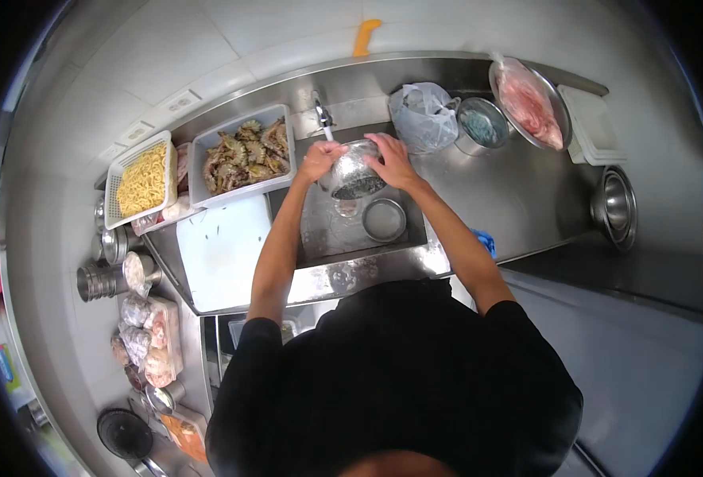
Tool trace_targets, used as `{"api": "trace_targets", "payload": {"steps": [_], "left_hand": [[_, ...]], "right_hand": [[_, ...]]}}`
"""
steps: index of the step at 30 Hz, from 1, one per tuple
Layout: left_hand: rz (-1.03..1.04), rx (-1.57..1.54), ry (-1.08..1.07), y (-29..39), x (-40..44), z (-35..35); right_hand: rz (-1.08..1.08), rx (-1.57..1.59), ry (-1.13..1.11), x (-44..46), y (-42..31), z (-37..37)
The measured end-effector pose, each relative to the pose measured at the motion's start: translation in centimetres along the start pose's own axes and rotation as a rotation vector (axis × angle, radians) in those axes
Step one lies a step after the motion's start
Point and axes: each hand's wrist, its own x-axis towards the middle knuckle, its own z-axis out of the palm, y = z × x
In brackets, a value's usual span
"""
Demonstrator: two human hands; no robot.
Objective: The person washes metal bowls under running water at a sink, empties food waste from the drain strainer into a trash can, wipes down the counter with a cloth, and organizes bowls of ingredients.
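A shiny metal bowl (357, 165) is held tilted over the sink, close to the running faucet (322, 114). My left hand (320, 160) grips its left rim, and my right hand (393, 160) grips its right rim with the fingers over the edge. Water runs from the faucet near my left fingers. Below the bowl, a round metal pot (384, 219) with cloudy liquid stands in the sink basin (317, 225). The bowl's inside is partly hidden from view.
Left are a bin of crabs or shrimp (248, 159), a noodle basket (141, 181) and a white cutting board (222, 253). Right are a plastic bag (424, 118), a metal pot (482, 126) and a bowl with bagged meat (531, 106).
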Motion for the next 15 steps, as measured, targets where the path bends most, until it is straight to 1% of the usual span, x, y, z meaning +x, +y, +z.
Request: {"api": "trace_targets", "payload": {"steps": [1, 3, 4, 5, 6, 7, 8, 9, 10, 12, 15], "left_hand": [[0.057, 0.037, 0.13, -1.0, -0.2, 0.1], [0.166, 0.111, 0.401, -1.6, -1.1, 1.4], [0.068, 0.317, 0.482, -1.6, -1.5, 1.9], [0.065, 0.464, 0.646, -3.5, -1.6, 3.9], [0.066, 0.61, 0.812, -5.2, -1.2, 6.0], [-0.219, 0.202, 0.783, -3.0, -1.1, 6.9], [-0.488, -0.216, 0.719, 0.6, -1.6, 7.4], [-0.603, -0.522, 0.587, 0.5, -1.5, 6.9], [-0.756, -0.79, 0.465, 0.4, -1.4, 6.5], [-0.772, -1.08, 0.134, -5.7, 0.1, 5.2], [-0.738, -1.114, 0.04, -8.0, -1.3, 5.2]], "right_hand": [[0.048, 0.025, -0.054, 0.6, -0.3, 1.0], [0.202, 0.055, -0.056, 1.4, -0.3, 2.4], [0.279, 0.07, -0.062, 1.5, -0.3, 3.1], [0.356, 0.083, -0.067, 1.8, -0.6, 3.7], [0.422, -0.006, -0.03, 1.7, -1.5, 4.0], [0.401, -0.055, 0.001, 1.5, -2.0, 4.5], [0.387, -0.103, 0.032, 0.8, -2.4, 5.3], [0.376, -0.149, 0.065, 0.1, -3.0, 5.8], [0.263, -0.182, 0.061, -1.1, -3.7, 6.2], [0.041, -0.249, 0.056, -2.8, -5.2, 6.4], [0.391, 0.018, -0.229, -2.3, -5.4, 6.9]]}}
